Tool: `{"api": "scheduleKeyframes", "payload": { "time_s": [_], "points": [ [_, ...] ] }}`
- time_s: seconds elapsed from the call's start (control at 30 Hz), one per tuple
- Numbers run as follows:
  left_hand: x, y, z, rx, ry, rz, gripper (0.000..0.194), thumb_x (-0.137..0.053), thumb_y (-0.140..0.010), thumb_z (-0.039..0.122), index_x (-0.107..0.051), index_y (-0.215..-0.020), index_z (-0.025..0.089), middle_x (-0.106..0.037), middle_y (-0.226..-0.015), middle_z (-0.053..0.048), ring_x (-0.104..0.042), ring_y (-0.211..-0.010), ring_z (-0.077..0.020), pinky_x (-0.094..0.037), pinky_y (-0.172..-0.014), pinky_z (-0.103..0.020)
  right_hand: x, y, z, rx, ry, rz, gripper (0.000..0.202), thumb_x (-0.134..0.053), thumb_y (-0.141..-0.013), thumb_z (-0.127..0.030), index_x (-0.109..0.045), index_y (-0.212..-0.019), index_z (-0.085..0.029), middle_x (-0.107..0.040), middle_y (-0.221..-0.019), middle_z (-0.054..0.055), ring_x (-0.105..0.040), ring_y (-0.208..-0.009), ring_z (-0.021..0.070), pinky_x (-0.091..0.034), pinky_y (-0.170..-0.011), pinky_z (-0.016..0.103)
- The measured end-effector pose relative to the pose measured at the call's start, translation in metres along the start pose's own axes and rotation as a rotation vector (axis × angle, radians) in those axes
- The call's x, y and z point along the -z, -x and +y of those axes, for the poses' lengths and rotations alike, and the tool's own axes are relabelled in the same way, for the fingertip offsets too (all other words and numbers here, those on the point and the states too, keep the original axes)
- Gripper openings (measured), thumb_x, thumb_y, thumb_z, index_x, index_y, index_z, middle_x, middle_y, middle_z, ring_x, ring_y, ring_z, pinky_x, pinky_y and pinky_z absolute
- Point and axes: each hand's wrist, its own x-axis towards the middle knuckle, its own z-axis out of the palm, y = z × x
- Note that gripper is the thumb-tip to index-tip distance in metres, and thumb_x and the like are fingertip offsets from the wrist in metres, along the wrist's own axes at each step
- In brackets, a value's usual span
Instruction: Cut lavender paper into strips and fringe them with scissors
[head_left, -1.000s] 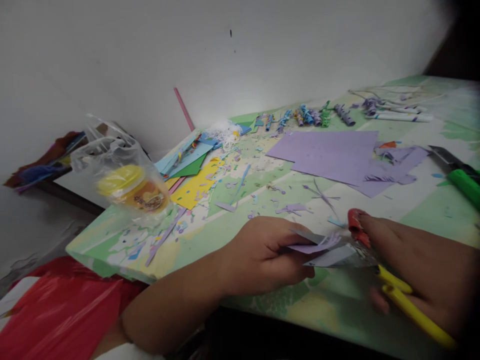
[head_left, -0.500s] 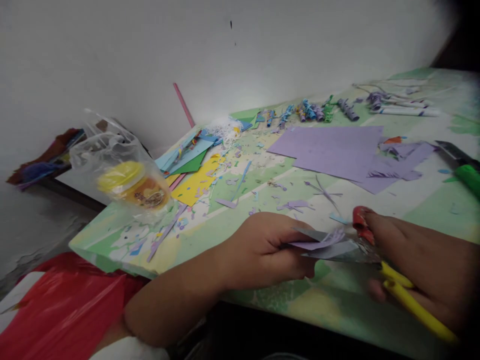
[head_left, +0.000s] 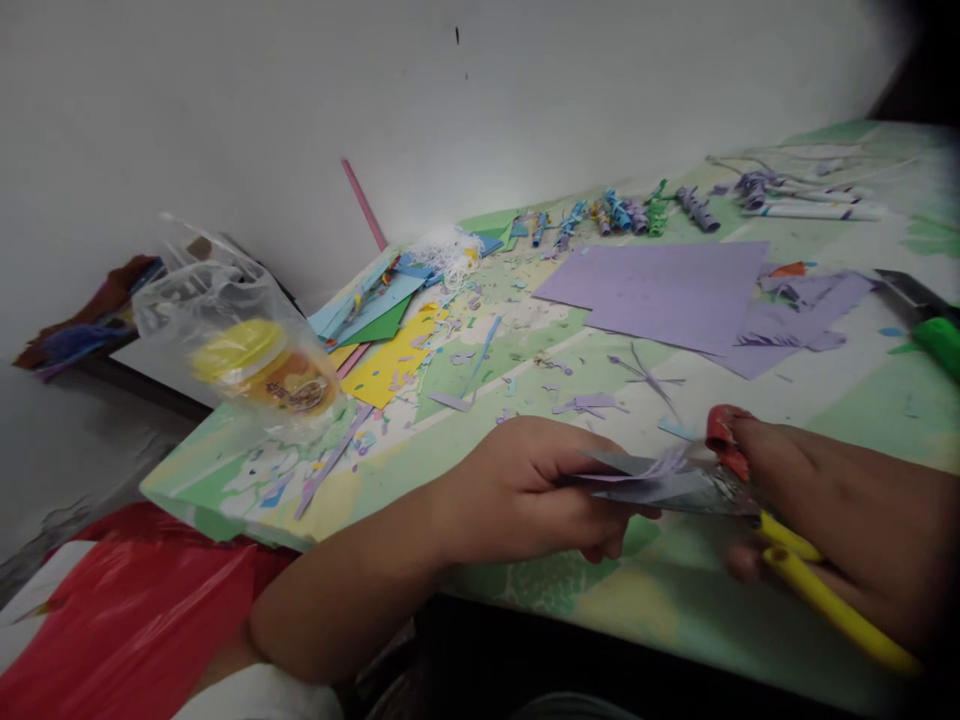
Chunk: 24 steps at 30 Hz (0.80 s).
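In my left hand (head_left: 547, 490), the thumb and fingers pinch a small piece of purple paper (head_left: 664, 466) with a fringed edge. My right hand (head_left: 832, 530) grips a pair of scissors (head_left: 799, 545) with red and yellow handles. The grey blades reach toward the left fingers and lie around the purple paper, above the table's near edge. Larger purple sheets (head_left: 660, 290) lie on the table beyond my hands, with torn purple scraps at their right side.
Several curled paper rolls (head_left: 619, 212) line the back of the table (head_left: 847, 390). A bagged yellow-lidded cup (head_left: 262, 370) stands at left, near coloured sheets (head_left: 394, 360) and white string (head_left: 454, 255). A green-handled cutter (head_left: 934, 340) lies at right. Paper scraps litter the middle.
The scissor blades have come closer together on the purple paper. The view has shifted slightly; both hands keep their grip.
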Motion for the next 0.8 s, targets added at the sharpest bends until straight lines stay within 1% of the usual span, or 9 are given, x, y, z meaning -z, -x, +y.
{"api": "scheduleKeyframes", "payload": {
  "time_s": [0.13,0.23,0.37,0.47,0.53,0.63,0.73,0.8],
  "points": [
    [-0.0010,0.0001,0.0007,0.038,0.056,0.008,0.013,-0.054,-0.079,0.017,-0.058,-0.067,0.013,-0.057,-0.054,0.000,-0.054,-0.052,-0.0082,-0.044,-0.053,-0.018,-0.0011,0.0006,0.0005,0.005,0.021,0.013,0.023,-0.033,-0.086,-0.039,-0.040,-0.104,-0.027,-0.064,-0.088,0.010,-0.067,-0.081,0.0308,-0.057,-0.053,0.037],
    [-0.0017,0.0002,0.0025,0.076,0.077,0.014,0.009,-0.054,-0.078,0.016,-0.060,-0.072,0.013,-0.057,-0.053,0.001,-0.054,-0.051,-0.0082,-0.044,-0.052,-0.018,0.0003,0.0003,-0.0003,-0.005,0.009,0.005,0.022,-0.036,-0.085,-0.038,-0.042,-0.102,-0.027,-0.064,-0.087,0.009,-0.067,-0.081,0.0302,-0.057,-0.054,0.036],
    [-0.0014,-0.0002,0.0042,0.104,0.079,0.015,0.009,-0.054,-0.077,0.015,-0.061,-0.072,0.013,-0.057,-0.052,0.001,-0.055,-0.050,-0.0082,-0.045,-0.051,-0.017,0.0023,-0.0019,-0.0015,-0.039,-0.045,-0.001,0.019,-0.043,-0.082,-0.040,-0.047,-0.097,-0.028,-0.065,-0.082,0.006,-0.067,-0.073,0.0268,-0.055,-0.050,0.033],
    [-0.0010,-0.0005,0.0045,0.124,0.084,0.008,0.009,-0.054,-0.076,0.015,-0.062,-0.073,0.012,-0.057,-0.053,0.001,-0.055,-0.050,-0.0078,-0.045,-0.050,-0.016,0.0015,-0.0028,-0.0016,-0.043,-0.065,0.006,0.020,-0.047,-0.080,-0.041,-0.049,-0.096,-0.029,-0.065,-0.080,0.005,-0.066,-0.068,0.0252,-0.055,-0.051,0.033],
    [-0.0009,-0.0006,0.0043,0.131,0.089,0.014,0.009,-0.054,-0.077,0.015,-0.062,-0.073,0.012,-0.057,-0.053,0.001,-0.055,-0.049,-0.0076,-0.045,-0.049,-0.016,0.0004,-0.0020,-0.0013,-0.042,-0.043,0.008,0.021,-0.047,-0.080,-0.041,-0.048,-0.098,-0.030,-0.066,-0.082,0.005,-0.067,-0.071,0.0259,-0.056,-0.051,0.033],
    [-0.0010,-0.0002,0.0041,0.122,0.091,0.022,0.008,-0.055,-0.077,0.016,-0.062,-0.073,0.012,-0.058,-0.053,0.001,-0.055,-0.049,-0.0079,-0.045,-0.049,-0.016,0.0002,0.0008,-0.0005,-0.055,0.001,-0.018,0.026,-0.047,-0.079,-0.039,-0.046,-0.103,-0.030,-0.067,-0.089,0.008,-0.068,-0.081,0.0290,-0.057,-0.055,0.036],
    [-0.0013,0.0001,0.0046,0.113,0.089,0.022,0.007,-0.057,-0.076,0.017,-0.061,-0.073,0.013,-0.057,-0.053,0.001,-0.055,-0.049,-0.0080,-0.045,-0.049,-0.017,0.0027,0.0036,0.0006,-0.072,0.035,-0.043,0.031,-0.049,-0.076,-0.041,-0.047,-0.105,-0.032,-0.067,-0.094,0.008,-0.067,-0.088,0.0319,-0.059,-0.061,0.039],
    [-0.0021,0.0003,0.0054,0.118,0.102,0.032,0.008,-0.058,-0.076,0.018,-0.060,-0.071,0.013,-0.056,-0.052,0.001,-0.054,-0.048,-0.0077,-0.045,-0.049,-0.017,0.0052,0.0046,0.0014,-0.085,0.043,-0.050,0.031,-0.051,-0.074,-0.043,-0.048,-0.104,-0.033,-0.068,-0.094,0.007,-0.067,-0.090,0.0323,-0.059,-0.061,0.039]
  ]
}}
